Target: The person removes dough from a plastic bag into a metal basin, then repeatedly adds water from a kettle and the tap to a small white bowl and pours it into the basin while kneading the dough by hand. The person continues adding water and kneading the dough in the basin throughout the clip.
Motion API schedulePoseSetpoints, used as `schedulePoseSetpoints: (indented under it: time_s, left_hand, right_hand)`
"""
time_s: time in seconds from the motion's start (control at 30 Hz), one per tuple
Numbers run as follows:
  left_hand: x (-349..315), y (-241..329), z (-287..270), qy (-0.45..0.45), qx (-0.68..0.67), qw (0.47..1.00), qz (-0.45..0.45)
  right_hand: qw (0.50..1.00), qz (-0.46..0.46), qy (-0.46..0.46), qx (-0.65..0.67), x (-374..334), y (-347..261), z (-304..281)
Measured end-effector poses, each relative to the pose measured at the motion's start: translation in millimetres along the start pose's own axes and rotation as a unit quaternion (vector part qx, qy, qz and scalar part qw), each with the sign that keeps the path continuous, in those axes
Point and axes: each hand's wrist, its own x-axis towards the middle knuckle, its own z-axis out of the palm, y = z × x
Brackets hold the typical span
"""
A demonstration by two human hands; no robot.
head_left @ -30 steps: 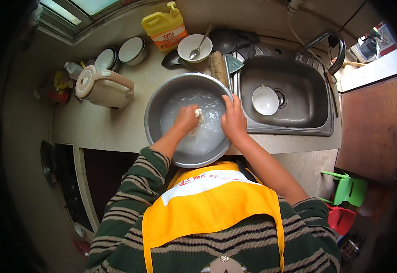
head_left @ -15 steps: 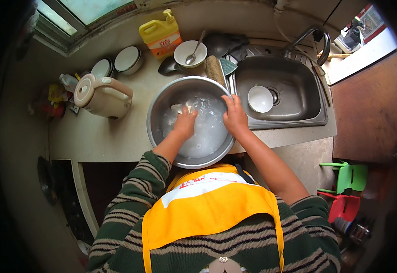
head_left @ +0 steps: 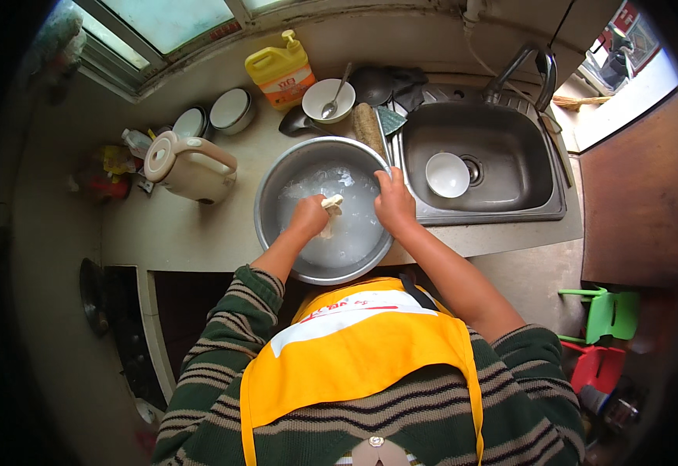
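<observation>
A large metal basin (head_left: 277, 172) stands at the counter's front edge with cloudy, sudsy water (head_left: 351, 225) in it. Over the water, inside the basin, my left hand (head_left: 306, 215) is closed around a whitish cloth (head_left: 332, 204), part of which hangs down toward the water. My right hand (head_left: 395, 203) grips the basin's right rim, thumb and fingers over the edge. Just to its right, a white bowl (head_left: 447, 175) sits in the metal sink (head_left: 502, 200) beside the drain.
Behind the basin are a yellow detergent jug (head_left: 282, 74), a white bowl with a spoon (head_left: 342, 109), a black ladle (head_left: 296, 122) and a brown loofah-like scrubber (head_left: 368, 126). A beige electric kettle (head_left: 191, 172) and stacked bowls (head_left: 231, 111) stand left. The faucet (head_left: 541, 70) arches over the sink.
My left hand has lifted the cloth slightly and turned, so the cloth now sticks out of the fist. My right hand stays on the rim. The view has shifted slightly.
</observation>
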Motion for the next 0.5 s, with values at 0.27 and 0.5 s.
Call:
schedulePoseSetpoints:
  time_s: [0.27, 0.5]
  left_hand:
    - [-0.8, -8.6, -25.1, -0.143, -0.082, 0.984, -0.071]
    - [5.4, 5.9, 5.2, -0.049, 0.173, 0.981, -0.067]
  right_hand:
    - [1.0, 0.0, 0.008, 0.015, -3.6, 0.6, 1.8]
    - [1.0, 0.009, 0.004, 0.015, -2.5, -0.5, -0.4]
